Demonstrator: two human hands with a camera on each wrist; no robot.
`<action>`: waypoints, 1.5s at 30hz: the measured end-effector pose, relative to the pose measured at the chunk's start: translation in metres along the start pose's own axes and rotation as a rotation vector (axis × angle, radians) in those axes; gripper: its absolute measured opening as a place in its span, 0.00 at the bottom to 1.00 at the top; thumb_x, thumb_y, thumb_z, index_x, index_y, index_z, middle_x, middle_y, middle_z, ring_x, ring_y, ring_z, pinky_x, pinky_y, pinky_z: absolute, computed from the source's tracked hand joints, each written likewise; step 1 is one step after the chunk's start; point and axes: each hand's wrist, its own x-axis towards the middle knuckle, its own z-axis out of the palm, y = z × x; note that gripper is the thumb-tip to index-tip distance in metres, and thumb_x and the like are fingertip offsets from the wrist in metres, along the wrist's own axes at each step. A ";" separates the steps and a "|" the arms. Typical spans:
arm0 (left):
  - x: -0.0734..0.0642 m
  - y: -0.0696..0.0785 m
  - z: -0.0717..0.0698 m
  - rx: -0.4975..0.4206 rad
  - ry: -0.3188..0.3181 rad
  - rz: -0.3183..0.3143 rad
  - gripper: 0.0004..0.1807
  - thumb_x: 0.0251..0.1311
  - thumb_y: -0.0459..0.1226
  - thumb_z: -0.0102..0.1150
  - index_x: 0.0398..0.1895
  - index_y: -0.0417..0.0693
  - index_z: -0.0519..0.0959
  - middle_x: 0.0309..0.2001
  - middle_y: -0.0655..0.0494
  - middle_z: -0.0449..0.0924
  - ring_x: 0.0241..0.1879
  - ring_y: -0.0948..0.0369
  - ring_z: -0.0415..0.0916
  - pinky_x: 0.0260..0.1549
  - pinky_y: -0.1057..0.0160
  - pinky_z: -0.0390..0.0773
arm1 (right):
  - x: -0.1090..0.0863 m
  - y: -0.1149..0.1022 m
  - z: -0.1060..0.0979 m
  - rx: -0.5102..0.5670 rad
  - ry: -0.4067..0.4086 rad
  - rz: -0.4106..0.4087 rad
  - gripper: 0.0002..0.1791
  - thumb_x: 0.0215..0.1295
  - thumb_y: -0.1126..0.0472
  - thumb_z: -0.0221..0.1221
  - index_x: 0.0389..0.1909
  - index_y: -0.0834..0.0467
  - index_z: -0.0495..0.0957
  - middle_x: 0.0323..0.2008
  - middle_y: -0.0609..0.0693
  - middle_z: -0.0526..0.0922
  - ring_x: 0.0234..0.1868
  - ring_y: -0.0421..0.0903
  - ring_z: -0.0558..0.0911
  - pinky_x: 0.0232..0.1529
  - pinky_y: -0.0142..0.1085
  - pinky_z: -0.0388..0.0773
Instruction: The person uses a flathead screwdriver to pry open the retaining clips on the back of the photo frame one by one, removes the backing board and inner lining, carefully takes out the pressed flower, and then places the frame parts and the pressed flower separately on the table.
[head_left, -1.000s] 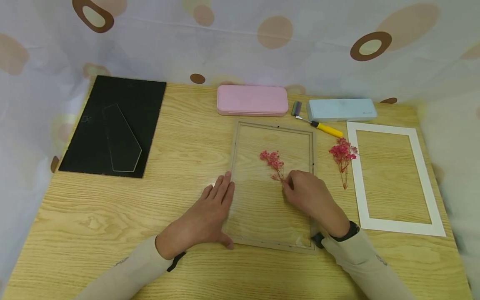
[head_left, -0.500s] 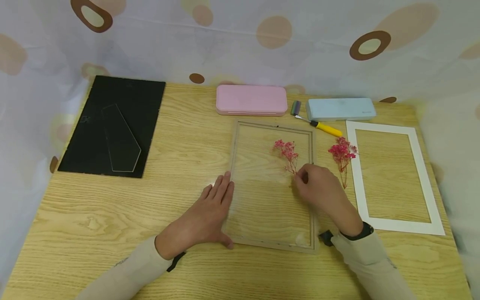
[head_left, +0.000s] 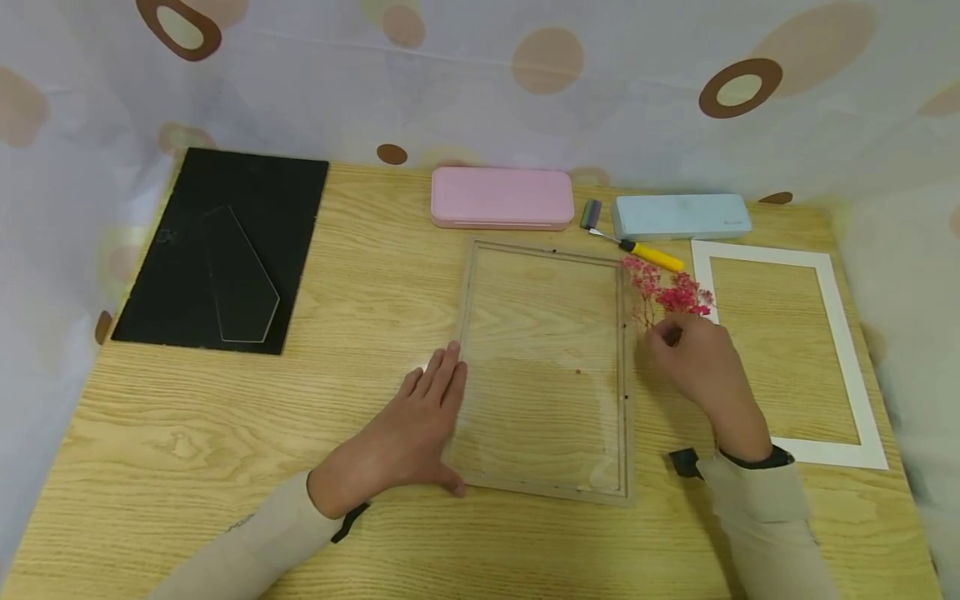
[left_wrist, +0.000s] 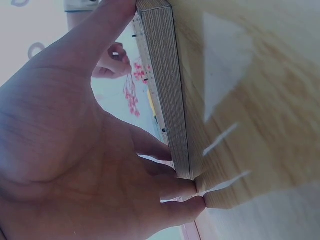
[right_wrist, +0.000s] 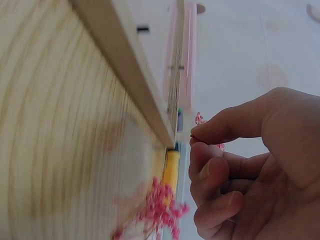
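A wooden picture frame with a clear pane lies flat on the table. My left hand rests against its left side, fingers straight and thumb at the lower corner; the left wrist view shows the fingertips touching the tabletop. My right hand is raised just right of the frame and pinches a sprig of dried pink flowers by its stem between thumb and index finger. A second pink sprig lies on the table; the hand hides its stem. One tiny red bit sits within the frame.
A white mat border lies at the right. Behind are a pink case, a light blue case, a small dark block and a yellow-handled screwdriver. The black frame back lies at left.
My right hand has carried the pink flower sprig rightward from over the pane to beyond the frame's right edge, beside the other sprig. The left hand has stayed put.
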 end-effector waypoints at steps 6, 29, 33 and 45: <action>-0.001 0.000 -0.002 -0.008 -0.008 -0.004 0.79 0.32 0.64 0.80 0.78 0.29 0.43 0.78 0.34 0.26 0.78 0.42 0.31 0.71 0.41 0.50 | 0.004 0.029 -0.008 0.034 0.032 0.070 0.16 0.70 0.59 0.55 0.37 0.71 0.81 0.26 0.59 0.83 0.24 0.49 0.77 0.22 0.38 0.71; 0.000 0.000 -0.001 -0.011 0.001 0.004 0.79 0.32 0.64 0.80 0.78 0.29 0.43 0.78 0.34 0.26 0.78 0.41 0.32 0.71 0.40 0.51 | 0.007 0.060 -0.008 0.140 -0.070 0.238 0.27 0.73 0.51 0.52 0.48 0.75 0.78 0.41 0.66 0.79 0.33 0.50 0.74 0.26 0.36 0.72; -0.001 0.000 -0.002 -0.011 0.006 0.007 0.79 0.32 0.64 0.80 0.78 0.29 0.43 0.78 0.34 0.26 0.78 0.42 0.32 0.71 0.41 0.51 | 0.006 0.058 -0.007 0.129 -0.066 0.228 0.27 0.73 0.50 0.52 0.47 0.76 0.79 0.42 0.69 0.80 0.32 0.50 0.75 0.26 0.36 0.73; -0.001 -0.001 -0.001 -0.005 0.017 0.014 0.79 0.31 0.64 0.80 0.77 0.29 0.44 0.78 0.33 0.27 0.78 0.41 0.33 0.70 0.40 0.52 | 0.001 0.056 -0.005 0.079 -0.009 0.201 0.26 0.73 0.51 0.55 0.42 0.75 0.81 0.37 0.68 0.83 0.30 0.50 0.77 0.25 0.38 0.72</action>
